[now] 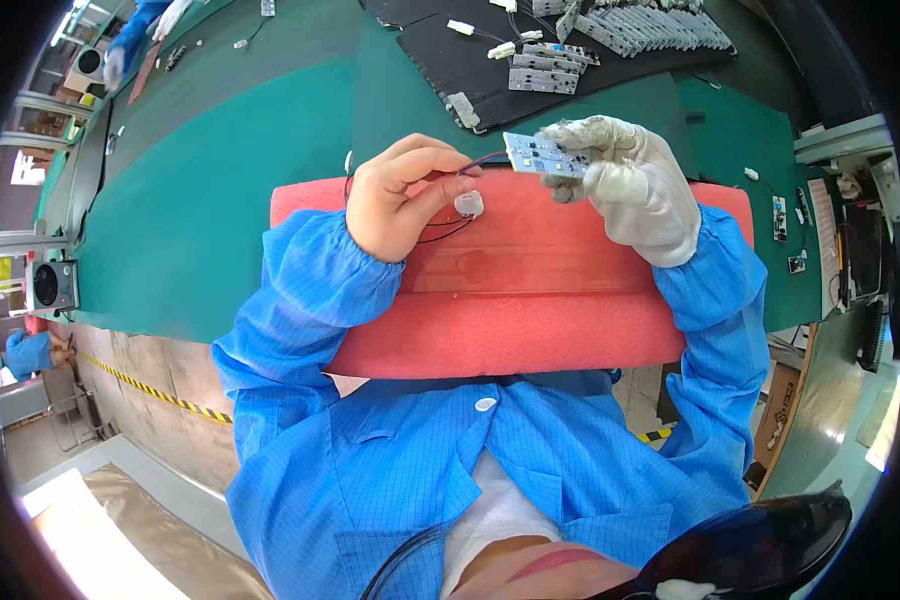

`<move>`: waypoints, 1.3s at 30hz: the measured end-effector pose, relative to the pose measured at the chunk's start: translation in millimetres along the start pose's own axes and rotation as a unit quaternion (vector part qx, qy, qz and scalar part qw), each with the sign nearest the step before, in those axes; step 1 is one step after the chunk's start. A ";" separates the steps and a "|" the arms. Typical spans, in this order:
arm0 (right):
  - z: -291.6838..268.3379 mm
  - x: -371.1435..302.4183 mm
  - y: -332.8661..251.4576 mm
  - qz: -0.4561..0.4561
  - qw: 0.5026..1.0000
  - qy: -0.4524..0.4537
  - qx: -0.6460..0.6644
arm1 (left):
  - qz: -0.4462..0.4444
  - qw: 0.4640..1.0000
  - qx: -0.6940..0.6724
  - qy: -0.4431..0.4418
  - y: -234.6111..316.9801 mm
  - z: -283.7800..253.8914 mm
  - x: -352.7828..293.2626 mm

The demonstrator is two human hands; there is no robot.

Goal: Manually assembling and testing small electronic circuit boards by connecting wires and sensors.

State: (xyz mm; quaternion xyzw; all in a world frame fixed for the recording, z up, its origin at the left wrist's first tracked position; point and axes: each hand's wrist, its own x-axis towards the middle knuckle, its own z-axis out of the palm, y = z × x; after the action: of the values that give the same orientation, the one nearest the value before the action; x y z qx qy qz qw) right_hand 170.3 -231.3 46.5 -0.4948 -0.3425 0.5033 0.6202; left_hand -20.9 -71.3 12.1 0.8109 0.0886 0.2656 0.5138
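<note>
My right hand (635, 185), in a soiled white glove, pinches a small white circuit board (536, 154) by its right end. Dark wires (483, 161) run from the board's left edge to my bare left hand (405, 195), whose thumb and forefinger are closed on them. Just below those fingertips hangs a white plastic connector (469, 204) with thin black wires trailing to the left. Both hands are over a red foam pad (510, 330) at the front of the green bench. Whether the connector belongs to this same board, I cannot tell.
On a black mat (440, 60) beyond my hands lie rows of circuit boards (650, 30) and several with white connectors. Loose boards (779, 218) lie at the right of the green bench mat (230, 200). Another person's blue sleeve (135, 35) shows at the far left.
</note>
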 end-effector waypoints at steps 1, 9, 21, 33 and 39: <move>-1.2 0.4 0.4 -0.023 0.998 -0.012 -0.063 | 0.005 0.999 -0.027 0.023 1.1 1.7 0.5; -2.5 5.6 4.8 0.015 0.998 0.033 -0.051 | -0.079 0.992 -0.094 0.023 6.8 8.2 0.9; -11.5 -2.4 0.9 -0.112 0.943 0.015 -0.314 | 0.058 0.989 0.130 0.032 -2.5 13.3 -2.7; -19.9 10.3 12.3 0.051 0.968 0.112 -0.219 | 0.114 0.977 0.180 -0.020 -4.9 -3.3 1.8; -10.6 8.7 9.5 0.074 0.965 0.147 -0.205 | 0.122 0.976 0.182 -0.014 -0.4 -6.3 0.4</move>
State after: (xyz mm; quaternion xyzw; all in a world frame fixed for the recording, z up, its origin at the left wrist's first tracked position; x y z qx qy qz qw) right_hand 179.7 -225.7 33.9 -0.7036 -0.3056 0.3888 0.5102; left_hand -23.8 -66.0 14.0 0.8993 0.0291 0.2942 0.3222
